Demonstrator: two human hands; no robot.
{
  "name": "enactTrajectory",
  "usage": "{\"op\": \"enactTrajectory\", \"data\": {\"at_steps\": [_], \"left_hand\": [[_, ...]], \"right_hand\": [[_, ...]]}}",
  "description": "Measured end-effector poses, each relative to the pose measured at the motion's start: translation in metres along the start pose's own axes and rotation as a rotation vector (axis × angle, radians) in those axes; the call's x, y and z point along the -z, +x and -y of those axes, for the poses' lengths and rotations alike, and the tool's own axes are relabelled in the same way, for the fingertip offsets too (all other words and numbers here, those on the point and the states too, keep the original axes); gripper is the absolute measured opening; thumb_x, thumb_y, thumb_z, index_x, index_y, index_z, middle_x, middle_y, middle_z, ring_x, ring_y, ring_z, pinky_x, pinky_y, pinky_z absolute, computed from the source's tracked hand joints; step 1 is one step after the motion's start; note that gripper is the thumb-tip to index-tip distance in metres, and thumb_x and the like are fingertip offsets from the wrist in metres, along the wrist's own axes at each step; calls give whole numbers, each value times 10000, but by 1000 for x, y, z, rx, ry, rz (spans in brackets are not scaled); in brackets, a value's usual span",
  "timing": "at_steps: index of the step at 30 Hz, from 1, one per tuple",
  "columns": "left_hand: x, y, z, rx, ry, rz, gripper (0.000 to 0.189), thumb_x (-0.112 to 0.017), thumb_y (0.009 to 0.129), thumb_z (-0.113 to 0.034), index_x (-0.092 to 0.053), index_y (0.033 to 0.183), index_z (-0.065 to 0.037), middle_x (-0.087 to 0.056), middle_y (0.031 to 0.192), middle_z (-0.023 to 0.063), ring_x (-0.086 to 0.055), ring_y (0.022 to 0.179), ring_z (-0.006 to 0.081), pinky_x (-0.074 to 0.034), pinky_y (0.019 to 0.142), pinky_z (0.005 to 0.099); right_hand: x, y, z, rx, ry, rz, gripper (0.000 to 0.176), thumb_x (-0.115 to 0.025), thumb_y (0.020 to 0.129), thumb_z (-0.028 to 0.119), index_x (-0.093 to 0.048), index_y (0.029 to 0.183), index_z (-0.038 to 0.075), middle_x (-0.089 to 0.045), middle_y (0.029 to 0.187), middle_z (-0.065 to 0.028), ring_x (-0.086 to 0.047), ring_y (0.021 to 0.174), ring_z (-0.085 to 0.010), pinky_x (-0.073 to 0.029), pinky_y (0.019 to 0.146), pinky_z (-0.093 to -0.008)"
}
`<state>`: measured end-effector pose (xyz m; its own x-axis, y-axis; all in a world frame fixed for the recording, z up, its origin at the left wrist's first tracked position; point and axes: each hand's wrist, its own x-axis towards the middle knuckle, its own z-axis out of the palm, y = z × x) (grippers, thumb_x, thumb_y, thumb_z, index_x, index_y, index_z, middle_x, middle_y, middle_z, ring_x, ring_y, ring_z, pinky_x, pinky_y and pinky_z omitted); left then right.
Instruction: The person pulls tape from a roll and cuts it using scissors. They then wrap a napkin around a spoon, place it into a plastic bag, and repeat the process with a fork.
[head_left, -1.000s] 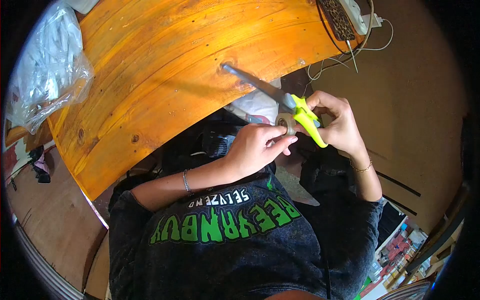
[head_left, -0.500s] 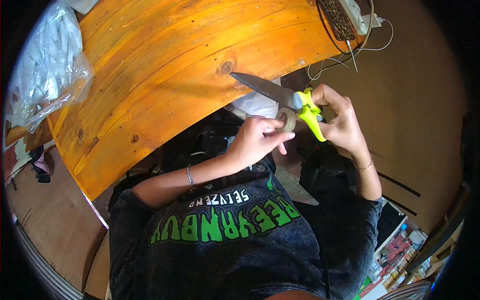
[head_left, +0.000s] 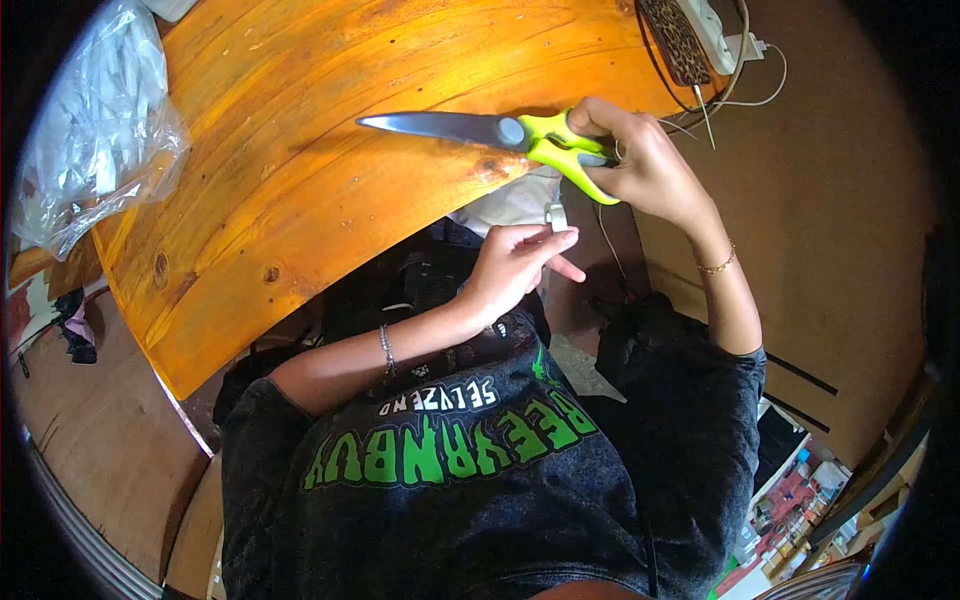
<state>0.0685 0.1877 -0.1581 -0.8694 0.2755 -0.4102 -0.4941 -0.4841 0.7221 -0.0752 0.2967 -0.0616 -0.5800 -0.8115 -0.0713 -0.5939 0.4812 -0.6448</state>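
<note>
The right hand (head_left: 645, 165) is closed round the yellow-green handles of the scissors (head_left: 500, 131). Their blades are shut and point away from the fist, low over the wooden table (head_left: 300, 180). Just below that grip, off the table's edge, the left hand (head_left: 515, 265) pinches a small roll of tape (head_left: 556, 215) between thumb and fingertips. This looks like a gap between cuts, with the tool held apart from the roll. A cut would call for a freed tape end, opened blades, and the scissors brought to the pinch.

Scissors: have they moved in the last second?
Yes: the scissors, in the right hand, swung up-left over the wooden table, away from the tape roll.
</note>
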Motion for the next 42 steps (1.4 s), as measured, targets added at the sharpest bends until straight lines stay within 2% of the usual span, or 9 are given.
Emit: {"op": "enactTrajectory", "data": {"at_steps": [14, 18, 30, 33, 34, 37, 38, 39, 42], "left_hand": [[-19, -9, 2, -24, -47, 42, 291, -517, 915, -263, -621, 1042, -22, -682, 848, 108, -365, 424, 17, -288, 392, 149], [-21, -6, 2, -43, -91, 18, 287, -545, 897, -304, -650, 875, -38, -687, 781, 78, -365, 411, 9, -280, 383, 163], [-19, -4, 1, -34, -91, 35, 272, -539, 902, -272, -639, 968, -28, -683, 798, 95, -364, 421, 13, -285, 395, 156], [-18, -3, 4, -31, -71, 59, 289, -526, 909, -271, -620, 1047, -35, -680, 839, 112, -358, 434, 11, -283, 402, 147], [-18, -3, 4, -30, -73, 59, 289, -526, 909, -270, -620, 1047, -35, -680, 839, 114, -358, 434, 11, -284, 402, 147], [-16, -2, 5, -35, -83, 71, 293, -525, 910, -268, -619, 1050, -30, -678, 837, 121, -359, 434, 13, -284, 403, 146], [-16, -2, 6, -36, -90, 73, 295, -524, 910, -268, -619, 1051, -27, -678, 837, 123, -359, 434, 14, -284, 404, 146], [-16, -2, 5, -35, -80, 67, 295, -524, 910, -267, -618, 1052, -25, -677, 836, 125, -359, 434, 16, -285, 405, 147], [-16, -3, 2, -29, -58, 67, 298, -524, 910, -264, -617, 1054, -21, -677, 835, 128, -358, 434, 20, -287, 407, 149]], "right_hand": [[-5, 18, -18, 63, 11, 20, 351, -692, 658, 15, -561, 981, -32, -643, 898, -177, -648, 843, -274, -499, 759, -321], [-5, 22, -19, 64, 4, 52, 353, -691, 659, 25, -564, 983, -33, -642, 921, -177, -640, 877, -286, -499, 792, -322], [-6, 22, -16, 150, -71, 28, 355, -729, 639, 58, -529, 919, -29, -603, 823, -173, -609, 751, -325, -482, 689, -355], [-4, 26, -20, 73, -93, -77, 428, -778, 600, 113, -520, 909, -31, -579, 784, -181, -591, 701, -321, -471, 650, -363], [-1, 25, -20, 50, -135, -89, 461, -811, 596, 183, -525, 894, -21, -581, 756, -143, -585, 662, -242, -460, 609, -326], [14, 14, -36, -154, -37, -44, 429, -810, 619, 161, -522, 904, 20, -528, 755, -19, -461, 688, -97, -401, 618, -257], [31, 8, -33, -227, -129, 32, 403, -802, 637, 168, -529, 897, 25, -505, 773, 18, -448, 737, -69, -389, 651, -242], [48, 0, -34, -135, -106, 99, 379, -789, 660, 187, -534, 886, 22, -498, 780, 24, -446, 752, -66, -381, 675, -235], [101, -30, -43, -530, 183, 480, 430, -807, 638, 216, -550, 922, 19, -521, 809, 21, -483, 747, -87, -402, 658, -256]]}}
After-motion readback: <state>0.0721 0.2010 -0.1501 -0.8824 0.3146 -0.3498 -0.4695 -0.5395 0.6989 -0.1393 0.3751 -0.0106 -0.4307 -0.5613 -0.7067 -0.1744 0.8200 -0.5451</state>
